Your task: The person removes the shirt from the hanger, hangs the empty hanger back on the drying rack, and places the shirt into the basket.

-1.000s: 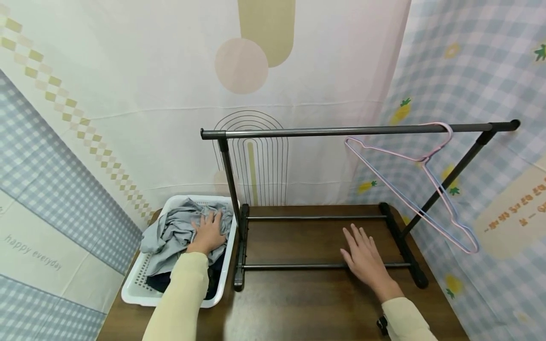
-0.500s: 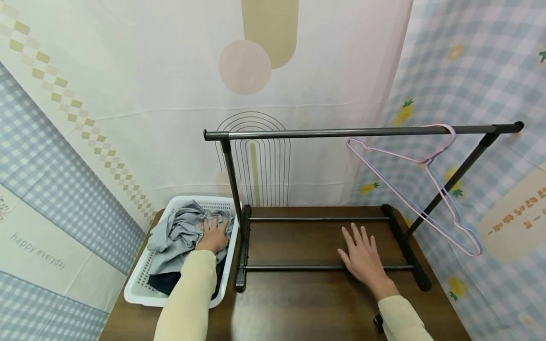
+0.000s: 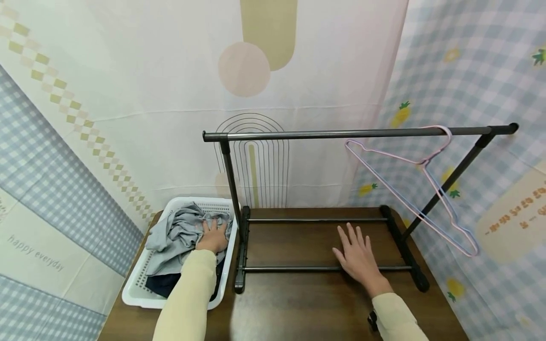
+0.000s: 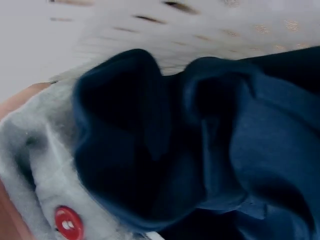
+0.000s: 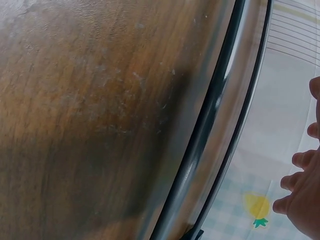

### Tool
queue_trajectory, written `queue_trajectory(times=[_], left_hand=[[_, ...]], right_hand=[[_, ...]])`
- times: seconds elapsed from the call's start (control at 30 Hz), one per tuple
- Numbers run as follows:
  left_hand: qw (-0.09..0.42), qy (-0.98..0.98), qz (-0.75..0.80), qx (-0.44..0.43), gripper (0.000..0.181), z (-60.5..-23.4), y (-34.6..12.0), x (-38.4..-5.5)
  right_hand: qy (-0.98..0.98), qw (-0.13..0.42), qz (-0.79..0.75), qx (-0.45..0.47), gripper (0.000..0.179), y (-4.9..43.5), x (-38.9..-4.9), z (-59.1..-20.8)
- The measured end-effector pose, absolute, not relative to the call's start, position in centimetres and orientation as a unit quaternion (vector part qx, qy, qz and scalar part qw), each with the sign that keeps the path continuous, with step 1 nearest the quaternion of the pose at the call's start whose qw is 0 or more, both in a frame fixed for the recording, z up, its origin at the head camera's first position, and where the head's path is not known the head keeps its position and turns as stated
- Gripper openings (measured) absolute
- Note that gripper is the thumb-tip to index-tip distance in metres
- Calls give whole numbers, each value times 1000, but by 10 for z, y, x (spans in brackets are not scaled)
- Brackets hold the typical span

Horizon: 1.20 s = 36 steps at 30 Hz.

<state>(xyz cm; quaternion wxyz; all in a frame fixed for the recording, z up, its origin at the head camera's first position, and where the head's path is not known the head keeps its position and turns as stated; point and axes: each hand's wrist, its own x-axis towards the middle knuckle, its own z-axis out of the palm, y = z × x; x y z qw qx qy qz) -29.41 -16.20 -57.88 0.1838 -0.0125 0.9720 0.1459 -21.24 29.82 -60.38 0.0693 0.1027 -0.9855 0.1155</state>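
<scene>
My left hand (image 3: 213,237) rests on a crumpled grey garment (image 3: 178,233) in a white plastic basket (image 3: 135,279), its fingers spread over the cloth. Up close in the left wrist view, the grey cloth (image 4: 52,150) has a red button (image 4: 68,223). Dark navy cloth (image 4: 270,145) lies beside it, under the garment in the head view. My right hand (image 3: 357,255) hovers with straight, spread fingers near the lower front bar (image 3: 294,269) of a black garment rack, holding nothing. The right wrist view shows its fingers (image 5: 300,160) at the right edge.
Across the back runs the rack's top rail (image 3: 298,135), with a pink and blue hanger (image 3: 401,198) hooked near its right end. Rack and basket stand on a brown wooden table (image 3: 294,308). Patterned cloth walls (image 3: 179,85) close in behind and at both sides.
My left hand has shifted slightly right and lower on the grey garment, and the cloth has moved a little with it. My right hand has drifted slightly left.
</scene>
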Motion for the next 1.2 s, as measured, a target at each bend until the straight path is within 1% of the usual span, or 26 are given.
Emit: queue_trajectory(times=[0.13,0.33,0.4,0.5,0.57,0.6,0.67,0.77,0.83,0.87,1.07,1.2], left_hand=[[185,974,131,2,59,-569,-163,-296],[175,976,124,27,67,-541,-164,-293],[149,981,115,49,66,-530,-166,-291],[76,991,91,70,63,-514,-173,-286],[27,996,66,53,63,-503,-183,-281],[16,998,58,34,64,-498,-188,-278],[29,998,57,-16,71,-492,-200,-272],[90,989,88,-75,87,-491,-217,-262],[129,980,120,-92,96,-495,-224,-257],[139,976,135,-95,101,-498,-227,-256],[165,961,191,-115,123,-516,-230,-261],[194,947,218,-131,128,-527,-231,-265]], right_hand=[[-986,64,121,96,73,297,-214,-602],[-985,64,128,95,73,298,-215,-597],[-985,66,128,95,73,298,-214,-596],[-984,72,133,95,73,298,-213,-594],[-982,77,141,95,73,299,-213,-592],[-982,77,142,95,73,299,-213,-592],[-982,74,148,94,74,301,-212,-590],[-983,60,148,88,74,303,-211,-589],[-984,50,148,85,74,305,-210,-588],[-984,48,149,84,74,305,-210,-588],[-983,44,157,88,75,306,-212,-587],[-982,44,164,87,74,306,-212,-587]])
